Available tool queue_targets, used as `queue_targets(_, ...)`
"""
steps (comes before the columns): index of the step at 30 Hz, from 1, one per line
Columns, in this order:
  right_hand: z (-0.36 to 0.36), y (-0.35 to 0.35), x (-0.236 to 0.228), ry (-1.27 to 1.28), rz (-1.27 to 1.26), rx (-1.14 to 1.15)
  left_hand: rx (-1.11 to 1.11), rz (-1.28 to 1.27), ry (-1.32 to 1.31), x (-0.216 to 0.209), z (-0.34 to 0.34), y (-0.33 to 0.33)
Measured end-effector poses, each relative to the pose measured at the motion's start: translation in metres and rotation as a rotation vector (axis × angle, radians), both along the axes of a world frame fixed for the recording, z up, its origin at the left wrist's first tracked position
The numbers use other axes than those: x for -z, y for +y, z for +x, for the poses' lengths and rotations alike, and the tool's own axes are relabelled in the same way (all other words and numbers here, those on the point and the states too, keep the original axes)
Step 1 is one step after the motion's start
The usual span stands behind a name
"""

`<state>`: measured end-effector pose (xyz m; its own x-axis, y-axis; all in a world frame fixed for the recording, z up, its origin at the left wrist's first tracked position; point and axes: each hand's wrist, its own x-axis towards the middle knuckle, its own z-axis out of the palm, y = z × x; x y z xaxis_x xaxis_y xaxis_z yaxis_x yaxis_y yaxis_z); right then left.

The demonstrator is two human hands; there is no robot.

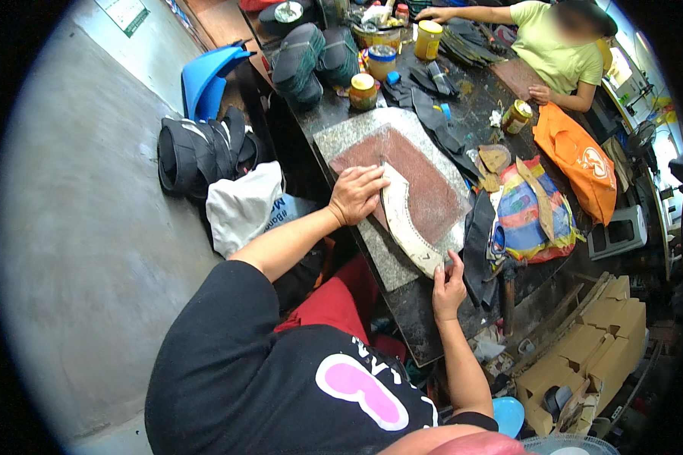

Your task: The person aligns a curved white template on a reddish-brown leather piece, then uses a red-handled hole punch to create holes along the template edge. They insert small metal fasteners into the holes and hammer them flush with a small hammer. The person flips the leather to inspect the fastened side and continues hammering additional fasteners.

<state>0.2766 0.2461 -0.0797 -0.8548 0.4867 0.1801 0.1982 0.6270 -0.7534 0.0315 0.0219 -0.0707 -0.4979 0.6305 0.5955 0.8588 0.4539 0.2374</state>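
Observation:
A curved cream pattern piece [404,212], with a row of small marks along its inner edge and a dark lower edge, lies between my two hands. My left hand [357,195] grips its upper end, fingers laid over it. At the lower end my right hand [449,287] holds the tip between thumb and fingers. Beneath the piece is a reddish-brown rough sheet [432,178], resting on a speckled grey stone slab [341,138]. Whether the piece touches the sheet all along, I cannot tell.
Dark stacked shoe parts [300,61], yellow jars [428,39], black strips [442,136] and a hammer [508,292] surround the slab. An orange bag [580,155] hangs at the table's right. Across the table sits another person [558,53], one hand on a brown sheet. Cardboard boxes [584,349] stand lower right.

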Motion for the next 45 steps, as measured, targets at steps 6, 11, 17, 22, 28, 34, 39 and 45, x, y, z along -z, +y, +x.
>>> queue_targets(6, 0.0, 0.0, 0.001, -0.037, 0.0, 0.006, 0.015, 0.046, -0.022, 0.0, 0.0, 0.0)
queue_targets(11, -0.001, 0.001, 0.001, -0.017, 0.008, 0.004, 0.012, 0.067, -0.02, -0.002, 0.002, 0.0)
queue_targets(17, 0.0, 0.0, 0.0, 0.02, -0.077, 0.014, 0.001, 0.065, -0.01, 0.003, 0.0, 0.0)
queue_targets(22, 0.001, 0.001, 0.0, 0.069, -0.158, 0.052, 0.017, 0.0, -0.045, -0.004, -0.002, -0.001)
queue_targets(28, 0.005, 0.002, 0.001, 0.076, -0.214, 0.044, 0.084, -0.047, -0.291, -0.063, -0.047, 0.015)
queue_targets(34, 0.007, 0.0, -0.004, -0.075, -0.213, 0.087, -0.091, 0.261, 0.312, -0.132, -0.28, 0.047)
queue_targets(39, 0.003, 0.003, -0.008, -0.141, -0.34, 0.196, -0.729, 0.281, -0.311, -0.122, -0.446, 0.053)
queue_targets(45, 0.003, -0.003, -0.005, -0.122, -0.326, 0.232, -0.833, 0.257, -0.372, -0.077, -0.481, 0.057)
